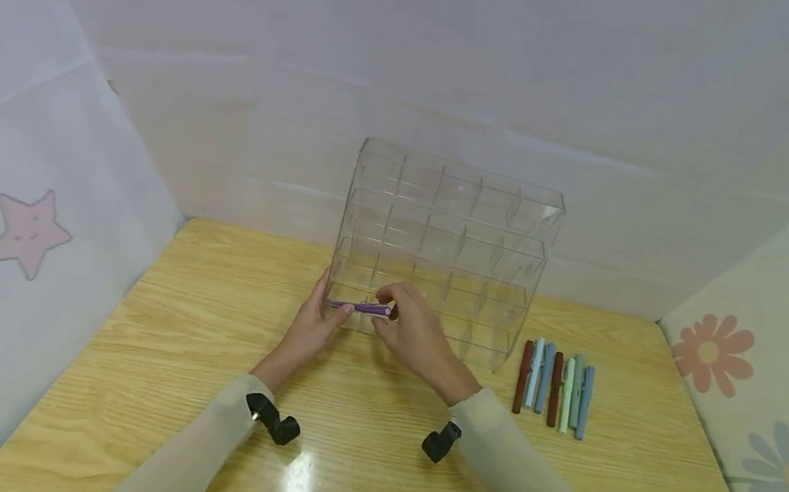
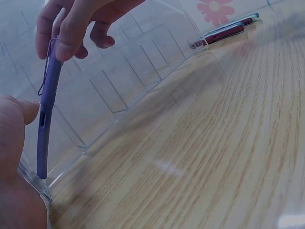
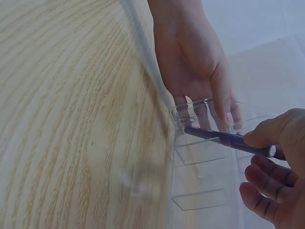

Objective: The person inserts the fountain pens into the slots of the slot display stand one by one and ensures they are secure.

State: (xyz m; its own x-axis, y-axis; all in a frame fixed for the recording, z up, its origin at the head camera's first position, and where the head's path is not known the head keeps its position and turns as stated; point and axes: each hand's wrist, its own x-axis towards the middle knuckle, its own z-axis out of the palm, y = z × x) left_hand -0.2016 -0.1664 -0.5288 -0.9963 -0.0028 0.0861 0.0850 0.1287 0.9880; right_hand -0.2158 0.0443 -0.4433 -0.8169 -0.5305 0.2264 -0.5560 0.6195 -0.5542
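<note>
A clear plastic rack with several tiers of small compartments stands upright at the back of the table. My right hand pinches a purple pen near its clip end, between thumb and fingers. The pen's other end points left into the lowest tier, at the rack's left corner. At that corner my left hand grips the side wall, fingers outside it and thumb in front. In the left wrist view the left thumb lies right beside the pen's barrel.
Right of the rack, several pens lie side by side on the wooden table: a dark red pen, a light blue pen, a pale green pen, a blue pen and others. A pale curtain hangs behind the rack.
</note>
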